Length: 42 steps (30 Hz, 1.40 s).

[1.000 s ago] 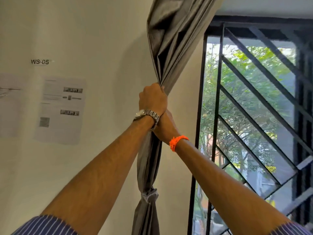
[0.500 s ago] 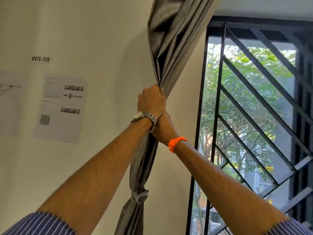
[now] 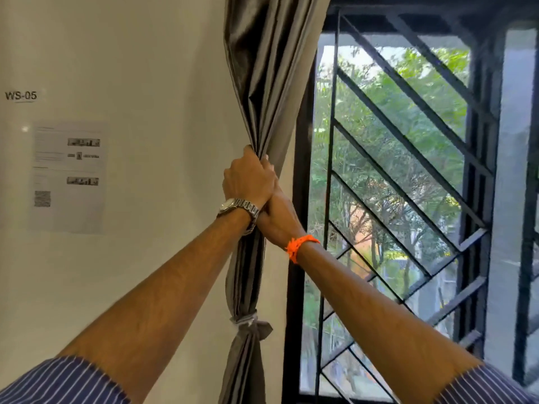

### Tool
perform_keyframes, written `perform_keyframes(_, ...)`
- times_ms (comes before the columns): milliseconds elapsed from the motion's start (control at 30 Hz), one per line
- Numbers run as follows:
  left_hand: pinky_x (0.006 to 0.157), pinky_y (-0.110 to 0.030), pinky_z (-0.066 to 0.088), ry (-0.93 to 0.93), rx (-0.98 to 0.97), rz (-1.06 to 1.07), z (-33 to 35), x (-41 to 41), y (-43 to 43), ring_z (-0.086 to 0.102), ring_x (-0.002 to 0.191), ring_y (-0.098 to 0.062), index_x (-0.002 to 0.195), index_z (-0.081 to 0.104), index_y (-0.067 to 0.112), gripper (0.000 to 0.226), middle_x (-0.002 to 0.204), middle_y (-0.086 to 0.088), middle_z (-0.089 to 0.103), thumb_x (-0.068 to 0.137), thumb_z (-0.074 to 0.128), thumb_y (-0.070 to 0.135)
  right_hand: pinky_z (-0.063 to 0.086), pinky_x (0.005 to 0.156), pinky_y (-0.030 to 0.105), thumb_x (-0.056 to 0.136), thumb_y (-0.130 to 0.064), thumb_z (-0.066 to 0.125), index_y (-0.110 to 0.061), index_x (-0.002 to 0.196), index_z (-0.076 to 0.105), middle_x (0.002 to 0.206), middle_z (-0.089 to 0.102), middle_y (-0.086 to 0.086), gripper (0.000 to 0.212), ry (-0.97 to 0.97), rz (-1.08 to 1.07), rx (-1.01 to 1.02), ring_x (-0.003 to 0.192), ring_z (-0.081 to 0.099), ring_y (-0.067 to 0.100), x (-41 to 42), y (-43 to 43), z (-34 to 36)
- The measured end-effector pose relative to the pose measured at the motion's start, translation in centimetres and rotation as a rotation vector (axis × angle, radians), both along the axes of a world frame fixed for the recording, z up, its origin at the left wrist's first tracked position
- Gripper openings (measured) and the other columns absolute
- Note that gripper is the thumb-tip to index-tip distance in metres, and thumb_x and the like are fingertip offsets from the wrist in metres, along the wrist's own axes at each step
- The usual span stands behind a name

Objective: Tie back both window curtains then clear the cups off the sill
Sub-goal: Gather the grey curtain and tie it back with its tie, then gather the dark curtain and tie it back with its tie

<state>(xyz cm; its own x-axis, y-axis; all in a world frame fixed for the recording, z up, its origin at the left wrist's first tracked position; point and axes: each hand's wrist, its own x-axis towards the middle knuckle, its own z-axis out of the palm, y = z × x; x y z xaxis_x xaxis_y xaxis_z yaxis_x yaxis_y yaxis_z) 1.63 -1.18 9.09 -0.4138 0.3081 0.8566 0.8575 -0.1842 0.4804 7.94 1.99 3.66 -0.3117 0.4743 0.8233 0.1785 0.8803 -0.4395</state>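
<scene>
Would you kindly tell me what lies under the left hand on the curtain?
The right hand sits directly under the left hand, both on the gathered grey curtain. The right hand's fingers are covered, so its grip cannot be seen.

Grey curtain (image 3: 262, 83) with a faint sheen, bunched into one narrow pleated bundle. Fanning wider above the left hand (image 3: 248, 182), up and out of view. Squeezed tightest inside that hand's grip, folds emerging at the knuckles. Passing behind the left wrist and against the right hand (image 3: 277, 218), fingers there hidden. Hanging near-straight below both hands. Well beneath them, cinched by a pale-grey tie band (image 3: 246, 320), knotted, with a short tail sticking out rightward. Flaring slightly again under the tie band.
</scene>
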Motion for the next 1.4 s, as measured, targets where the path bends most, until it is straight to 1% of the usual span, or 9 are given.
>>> perform_keyframes(100,0.087,-0.045,0.048,-0.062,0.048,-0.007,-1.2,2.7,1.0,0.054,0.119,-0.039,0.147,0.026,0.017,0.063,0.132,-0.017,0.056,0.094,0.049,0.042,0.034,0.116,0.043,0.081,-0.022,0.061,-0.024,0.153,0.013,0.155,0.034,0.009,0.087,0.004,-0.06,0.041,0.144,0.032,0.021,4.4,-0.3,-0.4)
perform_keyframes(167,0.111,-0.057,0.031,0.008,0.115,0.046,-2.0,4.6,1.5,0.025,0.142,-0.042,0.154,0.008,0.018,0.081,0.155,-0.016,0.03,0.091,0.054,0.038,0.032,0.116,0.048,0.078,-0.025,0.06,-0.024,0.152,0.016,0.158,0.029,0.006,0.086,-0.036,-0.069,0.05,0.145,0.029,0.02,7.0,0.3,-0.6)
perform_keyframes(233,0.118,-0.058,0.009,0.149,0.174,0.164,-2.5,6.3,1.6,0.004,0.148,-0.04,0.155,0.003,0.014,0.088,0.162,-0.011,0.009,0.088,0.058,0.032,0.033,0.114,0.049,0.078,-0.023,0.062,-0.024,0.151,0.02,0.158,0.029,0.004,0.084,-0.069,-0.097,0.077,0.144,0.032,0.021,9.7,0.8,-1.0)
perform_keyframes(400,0.118,-0.058,0.006,0.487,0.168,0.35,-3.9,11.2,1.0,0.002,0.15,-0.033,0.156,0.007,0.019,0.083,0.162,-0.013,0.005,0.088,0.054,0.022,0.034,0.114,0.036,0.083,-0.009,0.061,-0.016,0.149,0.027,0.155,0.035,0.007,0.074,-0.085,-0.123,0.075,0.139,0.039,0.025,16.6,1.3,-1.4)
perform_keyframes(567,0.12,-0.052,0.005,0.624,0.148,0.348,-5.3,17.4,0.8,0.002,0.15,-0.029,0.155,0.01,0.016,0.088,0.163,-0.012,0.005,0.082,0.059,0.013,0.026,0.116,0.055,0.088,-0.018,0.054,-0.017,0.149,0.026,0.161,0.022,0.002,0.068,-0.094,-0.19,0.105,0.148,0.022,0.024,23.0,2.7,-1.9)
perform_keyframes(700,0.121,-0.047,0.001,0.645,0.132,0.224,-6.0,23.1,1.5,0.001,0.15,-0.028,0.155,0.011,0.012,0.089,0.163,-0.012,0.004,0.08,0.059,0.014,0.024,0.116,0.058,0.093,-0.023,0.047,-0.017,0.147,0.032,0.16,0.023,0.0,0.056,0.007,-0.276,0.089,0.149,0.017,0.021,28.6,4.0,-2.4)
perform_keyframes(1000,0.121,-0.05,-0.001,0.658,0.054,0.094,-8.3,34.2,6.7,-0.002,0.15,-0.029,0.154,0.008,0.007,0.089,0.162,-0.013,0.003,0.085,0.059,0.029,0.002,0.12,0.052,0.098,-0.032,0.045,-0.016,0.149,0.028,0.163,0.012,-0.001,0.056,-0.05,-0.598,0.088,0.151,0.003,0.015,42.3,7.6,-3.7)
perform_keyframes(1267,0.12,-0.053,0.004,0.648,0.091,-0.091,-9.0,43.9,11.9,0.0,0.15,-0.03,0.153,0.012,0.003,0.088,0.162,-0.015,0.005,0.086,0.057,0.038,-0.003,0.121,0.049,0.099,-0.036,0.042,-0.02,0.152,0.022,0.163,0.009,-0.002,0.059,-0.101,-0.798,0.083,0.15,-0.002,0.011,52.7,9.5,-4.0)
perform_keyframes(1400,0.12,-0.053,0.005,0.639,0.115,-0.186,-9.3,47.5,14.6,0.003,0.15,-0.031,0.153,0.013,0.003,0.089,0.161,-0.016,0.008,0.085,0.06,0.035,-0.001,0.121,0.051,0.098,-0.031,0.045,-0.02,0.146,0.033,0.162,0.016,-0.001,0.05,-0.072,-0.884,0.112,0.151,0.002,0.012,56.4,10.0,-3.7)
